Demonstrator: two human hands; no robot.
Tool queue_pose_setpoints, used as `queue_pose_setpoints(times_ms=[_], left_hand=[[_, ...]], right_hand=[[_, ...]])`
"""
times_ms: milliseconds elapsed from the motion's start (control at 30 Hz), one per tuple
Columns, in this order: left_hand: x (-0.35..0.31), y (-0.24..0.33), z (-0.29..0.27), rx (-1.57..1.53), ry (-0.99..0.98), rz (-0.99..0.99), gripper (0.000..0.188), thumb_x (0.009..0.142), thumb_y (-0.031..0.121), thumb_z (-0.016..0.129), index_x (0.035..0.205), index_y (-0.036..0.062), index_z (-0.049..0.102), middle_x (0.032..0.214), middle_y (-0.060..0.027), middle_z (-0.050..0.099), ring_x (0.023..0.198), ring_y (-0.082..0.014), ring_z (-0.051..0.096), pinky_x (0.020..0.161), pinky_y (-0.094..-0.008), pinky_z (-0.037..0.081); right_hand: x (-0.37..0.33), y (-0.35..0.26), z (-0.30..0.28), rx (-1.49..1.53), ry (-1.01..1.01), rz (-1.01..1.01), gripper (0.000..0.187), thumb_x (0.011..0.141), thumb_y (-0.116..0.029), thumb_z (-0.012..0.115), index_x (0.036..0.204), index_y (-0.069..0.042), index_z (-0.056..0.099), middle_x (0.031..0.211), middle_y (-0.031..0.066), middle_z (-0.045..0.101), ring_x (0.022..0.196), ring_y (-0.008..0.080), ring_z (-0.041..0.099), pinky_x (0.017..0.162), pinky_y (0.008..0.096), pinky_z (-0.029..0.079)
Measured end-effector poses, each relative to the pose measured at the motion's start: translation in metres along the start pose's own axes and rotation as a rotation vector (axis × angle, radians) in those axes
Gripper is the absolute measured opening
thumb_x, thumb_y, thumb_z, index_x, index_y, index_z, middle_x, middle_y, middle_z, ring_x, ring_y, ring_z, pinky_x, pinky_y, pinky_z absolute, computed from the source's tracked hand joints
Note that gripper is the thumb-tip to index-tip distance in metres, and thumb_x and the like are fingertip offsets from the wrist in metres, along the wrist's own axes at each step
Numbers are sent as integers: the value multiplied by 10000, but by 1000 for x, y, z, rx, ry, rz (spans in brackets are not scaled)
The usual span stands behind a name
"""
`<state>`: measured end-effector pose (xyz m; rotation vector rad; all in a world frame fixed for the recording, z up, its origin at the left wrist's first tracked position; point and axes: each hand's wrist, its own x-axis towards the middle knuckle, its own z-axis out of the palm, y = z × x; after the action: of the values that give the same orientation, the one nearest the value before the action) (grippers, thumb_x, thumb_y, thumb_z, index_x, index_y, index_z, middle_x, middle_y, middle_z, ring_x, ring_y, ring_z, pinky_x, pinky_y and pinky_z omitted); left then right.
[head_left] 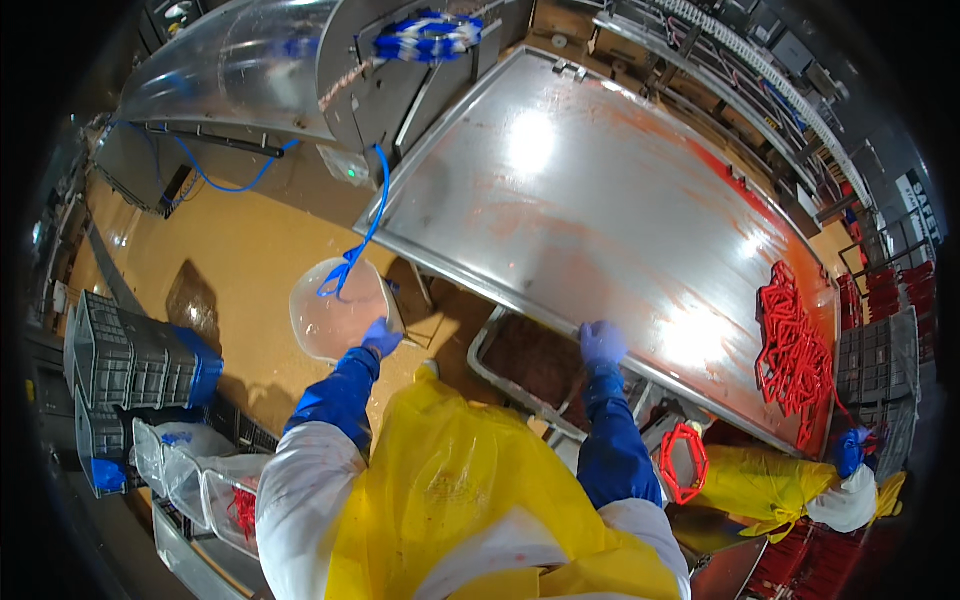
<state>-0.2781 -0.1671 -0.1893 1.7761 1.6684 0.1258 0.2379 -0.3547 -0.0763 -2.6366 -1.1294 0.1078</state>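
My left hand (382, 338), in a purple-blue glove, is closed on the right rim of a round whitish tub (312, 330). A blue strip (371, 225) hangs from the machine beside the table, and its lower end lies in a loose bunch over the tub. My right hand (603, 343), gloved alike, rests at the near edge of a large metal table (480, 190), its fingers closed over the edge as far as they show. Below that edge, between my arms, stands a rectangular metal bin (487, 345) with dark brownish contents.
A heap of red sausage-like links (790, 345) lies on the table's right end; a ring of red links (683, 462) hangs nearby. Another person's yellow apron (770, 485) shows at lower right. Grey crates (130, 350) and clear-lined bins (225, 495) stand left. A metal machine (240, 75) rises far left.
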Motion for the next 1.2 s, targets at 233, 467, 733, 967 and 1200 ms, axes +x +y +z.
queue_pose_setpoints(times_ms=[233,467,733,967,1200], left_hand=[[-3,71,-27,-644,371,243,224,884,59,625,1103,13,625,975,-147,685,924,-263,683,833,-361,556],[-77,121,-45,-798,-240,280,153,919,-8,599,1056,19,662,921,-88,688,842,-157,671,767,-306,556],[-147,89,-56,-196,-360,269,249,930,221,647,1095,36,675,1040,-151,711,870,-271,705,803,-357,561],[-164,63,-67,-193,-458,236,283,933,272,614,1087,42,674,1024,-174,694,937,-333,682,832,-399,544],[-65,171,-35,-76,-44,932,349,919,208,622,1224,45,571,1228,-167,587,1095,-354,594,906,-450,501]], right_hand=[[15,0,-10,194,-159,117,351,856,-434,683,957,-100,726,977,169,704,964,352,668,878,482,521],[94,-71,-8,446,94,-99,367,897,-342,701,1124,-55,709,1082,168,716,990,310,697,899,406,538],[220,-193,34,128,-56,-50,616,877,-515,668,1350,-127,604,1356,180,589,1240,368,566,1044,474,465],[238,-217,58,-287,-136,-212,495,882,-541,652,1201,-167,711,1250,116,647,1221,346,580,932,529,504],[116,-169,6,-64,-389,-410,471,1005,-506,502,911,-119,753,975,115,722,837,367,684,773,486,519]])
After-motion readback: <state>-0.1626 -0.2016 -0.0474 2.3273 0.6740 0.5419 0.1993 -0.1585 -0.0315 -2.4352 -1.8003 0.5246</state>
